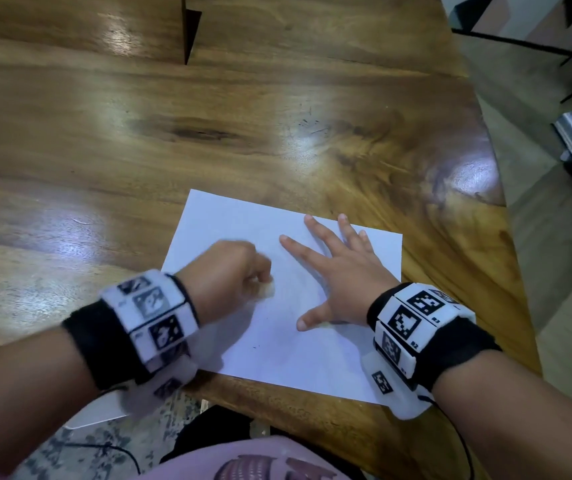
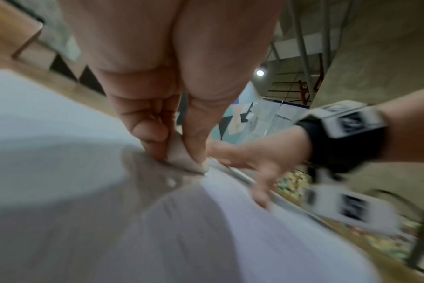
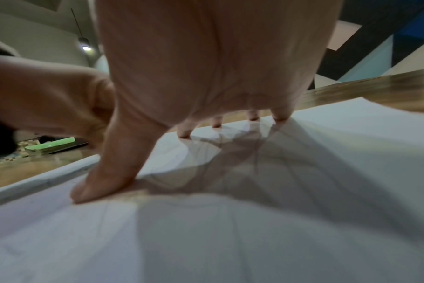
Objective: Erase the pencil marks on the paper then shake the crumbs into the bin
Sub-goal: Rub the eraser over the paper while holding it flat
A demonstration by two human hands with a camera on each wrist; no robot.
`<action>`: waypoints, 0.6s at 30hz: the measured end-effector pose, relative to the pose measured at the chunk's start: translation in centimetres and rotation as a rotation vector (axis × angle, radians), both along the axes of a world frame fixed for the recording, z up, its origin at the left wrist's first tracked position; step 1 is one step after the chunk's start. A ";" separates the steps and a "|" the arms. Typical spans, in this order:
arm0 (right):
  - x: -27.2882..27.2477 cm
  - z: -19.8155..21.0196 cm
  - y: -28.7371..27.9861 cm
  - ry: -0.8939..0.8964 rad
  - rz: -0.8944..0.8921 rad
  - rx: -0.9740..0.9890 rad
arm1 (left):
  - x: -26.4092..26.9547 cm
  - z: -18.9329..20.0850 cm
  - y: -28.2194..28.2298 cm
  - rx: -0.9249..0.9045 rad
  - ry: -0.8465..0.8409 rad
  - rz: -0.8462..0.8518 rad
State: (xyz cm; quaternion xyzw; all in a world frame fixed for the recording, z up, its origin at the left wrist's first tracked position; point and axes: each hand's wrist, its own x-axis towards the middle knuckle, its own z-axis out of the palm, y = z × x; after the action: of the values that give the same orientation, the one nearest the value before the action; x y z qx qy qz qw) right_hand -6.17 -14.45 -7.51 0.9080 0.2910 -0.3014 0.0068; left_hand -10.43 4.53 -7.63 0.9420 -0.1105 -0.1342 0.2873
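Note:
A white sheet of paper [image 1: 277,341] lies on the wooden table [image 1: 139,150] near its front edge. My left hand [image 1: 232,271] pinches a small pale eraser [image 1: 266,292] and holds its tip against the paper's left half; the left wrist view shows the eraser [image 2: 184,159] between thumb and fingers, touching the sheet [image 2: 61,172]. My right hand [image 1: 340,275] lies flat with fingers spread, pressing on the paper's right half. In the right wrist view its fingertips [image 3: 184,132] and thumb rest on the paper [image 3: 303,210]. Faint pencil marks and a few dark crumbs [image 1: 255,347] show near the front.
The table's right edge [image 1: 506,237] curves close to the paper, with floor beyond it. A dark gap [image 1: 187,29] splits the table at the back. A flat white object [image 1: 97,410] lies on the floor below my left wrist. No bin is in view.

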 end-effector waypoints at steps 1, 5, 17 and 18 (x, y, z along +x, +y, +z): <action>0.0 0.0 0.0 -0.001 -0.002 0.001 | -1.7 -0.1 0.1 -0.038 0.028 -0.067; 0.0 -0.1 0.0 -0.003 -0.002 0.007 | -4.1 0.3 0.1 -0.083 0.188 -0.191; -0.1 0.1 0.1 0.003 -0.001 -0.005 | -4.3 0.2 -0.6 -0.080 0.182 -0.225; 0.0 0.1 0.1 0.003 0.001 -0.004 | -3.1 0.3 -0.7 -0.083 0.137 -0.188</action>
State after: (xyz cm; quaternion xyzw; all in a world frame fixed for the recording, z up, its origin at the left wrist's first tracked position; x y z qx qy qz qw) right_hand -6.21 -14.40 -7.43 0.9074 0.2907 -0.3033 0.0084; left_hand -13.57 3.84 -7.37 0.9035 -0.1838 -0.2197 0.3189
